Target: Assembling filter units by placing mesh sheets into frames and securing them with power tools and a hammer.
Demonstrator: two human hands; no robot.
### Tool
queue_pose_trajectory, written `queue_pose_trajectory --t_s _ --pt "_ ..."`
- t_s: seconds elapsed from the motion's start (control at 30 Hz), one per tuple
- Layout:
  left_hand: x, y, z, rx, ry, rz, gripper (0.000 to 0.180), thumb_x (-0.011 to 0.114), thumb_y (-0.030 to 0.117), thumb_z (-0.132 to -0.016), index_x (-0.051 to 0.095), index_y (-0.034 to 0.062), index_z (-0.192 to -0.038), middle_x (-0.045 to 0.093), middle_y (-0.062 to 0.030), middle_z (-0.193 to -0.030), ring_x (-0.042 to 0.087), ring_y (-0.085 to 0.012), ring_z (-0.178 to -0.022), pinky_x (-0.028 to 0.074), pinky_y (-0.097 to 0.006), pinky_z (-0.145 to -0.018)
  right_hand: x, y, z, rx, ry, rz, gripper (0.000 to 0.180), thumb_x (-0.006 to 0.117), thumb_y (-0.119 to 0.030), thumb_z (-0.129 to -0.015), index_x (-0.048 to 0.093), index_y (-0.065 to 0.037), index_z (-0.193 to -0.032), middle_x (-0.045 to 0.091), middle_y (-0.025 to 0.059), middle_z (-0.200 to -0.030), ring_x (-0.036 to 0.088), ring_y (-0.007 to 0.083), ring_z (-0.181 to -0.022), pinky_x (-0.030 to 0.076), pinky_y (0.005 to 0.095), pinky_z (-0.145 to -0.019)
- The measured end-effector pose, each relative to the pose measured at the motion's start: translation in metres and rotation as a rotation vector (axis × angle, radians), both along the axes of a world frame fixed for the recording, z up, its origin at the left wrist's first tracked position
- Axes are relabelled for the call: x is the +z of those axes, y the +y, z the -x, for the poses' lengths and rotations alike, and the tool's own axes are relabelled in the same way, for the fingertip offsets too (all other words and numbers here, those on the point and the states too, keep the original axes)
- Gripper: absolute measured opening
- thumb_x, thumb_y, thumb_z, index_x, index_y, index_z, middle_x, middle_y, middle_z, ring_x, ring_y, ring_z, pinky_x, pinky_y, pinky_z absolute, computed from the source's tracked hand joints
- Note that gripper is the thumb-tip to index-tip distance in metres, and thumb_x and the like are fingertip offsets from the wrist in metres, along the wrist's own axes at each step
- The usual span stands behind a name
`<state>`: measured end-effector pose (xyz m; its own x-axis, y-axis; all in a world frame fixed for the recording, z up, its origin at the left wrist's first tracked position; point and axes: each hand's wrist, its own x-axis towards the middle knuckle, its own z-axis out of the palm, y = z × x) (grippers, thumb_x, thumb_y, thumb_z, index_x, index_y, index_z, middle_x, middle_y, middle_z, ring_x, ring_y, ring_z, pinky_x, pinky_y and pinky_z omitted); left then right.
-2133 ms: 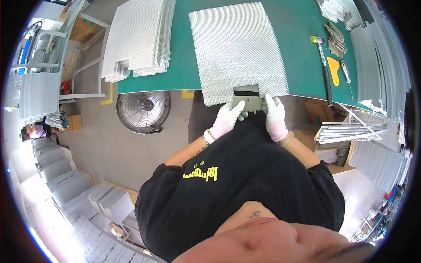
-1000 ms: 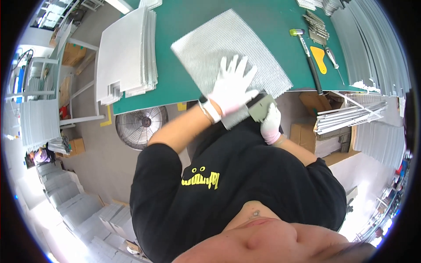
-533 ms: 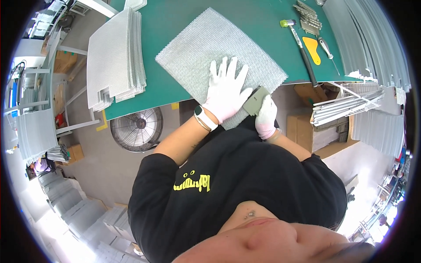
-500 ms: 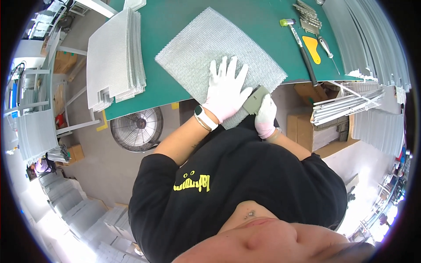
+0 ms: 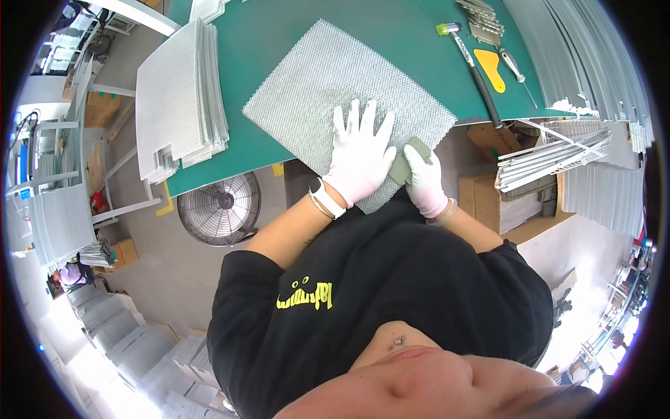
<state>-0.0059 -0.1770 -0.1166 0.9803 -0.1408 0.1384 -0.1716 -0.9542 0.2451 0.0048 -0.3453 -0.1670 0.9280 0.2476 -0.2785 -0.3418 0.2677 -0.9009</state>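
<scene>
A silver metal mesh sheet (image 5: pixel 307 77) lies at an angle on the green table, its near corner jutting past the front edge toward my body. My left hand (image 5: pixel 359 150), in a white glove, rests flat on the mesh with its fingers spread. A grey-green flat rectangular block (image 5: pixel 400 170) sits against the sheet's near right edge. My gloved right hand (image 5: pixel 426 183) grips this block, fingers over its upper face. The block's underside is hidden, and its exact kind I cannot make out.
Stacked mesh panels (image 5: pixel 181 98) stand at the table's left. On the right lie a hammer (image 5: pixel 474 73), a yellow scraper (image 5: pixel 490 70), a screwdriver (image 5: pixel 514 66) and a pile of metal strips (image 5: pixel 483 21). A floor fan (image 5: pixel 220 208) and cardboard boxes (image 5: pixel 478 206) are below the table edge.
My right hand has shifted its fingers further over the block, which has turned slightly and shows less of its face. My left hand stays spread on the mesh. The whole view has shifted a little.
</scene>
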Motion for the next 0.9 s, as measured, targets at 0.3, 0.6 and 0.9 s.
queue_pose_trajectory --t_s 0.3,0.6,0.9 --pt "0.001 0.031 -0.024 -0.121 -0.024 -0.063 0.056 0.057 0.036 -0.093 0.051 0.0104 -0.142 0.045 -0.0212 -0.148 0.034 -0.0433 -0.142 0.015 -0.064 -0.118 0.012 0.017 -0.028 0.387 0.177 0.117 0.037 0.055 -0.037 -0.103 0.064 -0.002 -0.111 0.069 0.0069 -0.095 0.062 0.0114 -0.081 0.051 0.0271 -0.073" --pt "0.042 0.112 -0.029 -0.182 -0.054 0.383 0.030 0.072 0.028 -0.084 0.072 0.0101 -0.108 0.068 -0.0081 -0.117 0.059 -0.0301 -0.118 0.043 -0.045 -0.105 0.008 -0.018 -0.033 0.864 0.076 0.190 0.052 0.062 -0.042 -0.097 0.060 -0.001 -0.128 0.068 0.0081 -0.104 0.061 0.0120 -0.085 0.052 0.0267 -0.079" --pt "0.016 0.123 0.057 -0.169 -0.040 0.153 0.052 0.083 0.029 -0.070 0.068 0.0098 -0.115 0.063 -0.0068 -0.128 0.054 -0.0310 -0.128 0.041 -0.047 -0.108 0.012 -0.023 -0.030 0.828 0.037 0.230 0.044 0.059 -0.029 -0.097 0.059 0.002 -0.129 0.068 0.0082 -0.107 0.060 0.0120 -0.087 0.051 0.0272 -0.084"
